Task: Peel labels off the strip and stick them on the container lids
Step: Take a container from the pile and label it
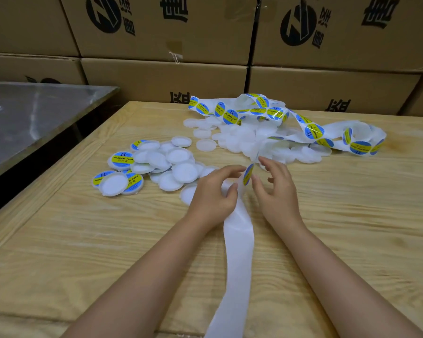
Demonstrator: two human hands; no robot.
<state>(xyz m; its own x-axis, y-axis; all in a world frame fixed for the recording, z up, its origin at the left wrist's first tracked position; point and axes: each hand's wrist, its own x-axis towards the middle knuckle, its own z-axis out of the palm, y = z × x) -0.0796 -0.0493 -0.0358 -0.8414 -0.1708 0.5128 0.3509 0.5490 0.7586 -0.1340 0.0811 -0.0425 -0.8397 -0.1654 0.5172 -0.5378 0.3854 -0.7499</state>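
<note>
Two hands work one label (248, 174) off the strip (237, 252) at mid worktop (83, 252).
Counts: 1 strip, bare backing running from the near edge up to the hands, then looping toward the far edge with over a dozen labels on it. 2 piles of lids: plain pile (244, 140) under the loops, too overlapped to count; left pile (171, 164) toward the left edge, at least 4 showing labels. Left hand (213, 193): narrow grip, thumb and curled fingers pinching the strip just below the label. Right hand (276, 191): fingers spread and bent, thumb at the label's edge; cannot tell if it holds it. Bare wood on both sides of the forearms. Steel table (34, 113) beyond the left edge, cardboard boxes (156, 76) behind the far edge.
</note>
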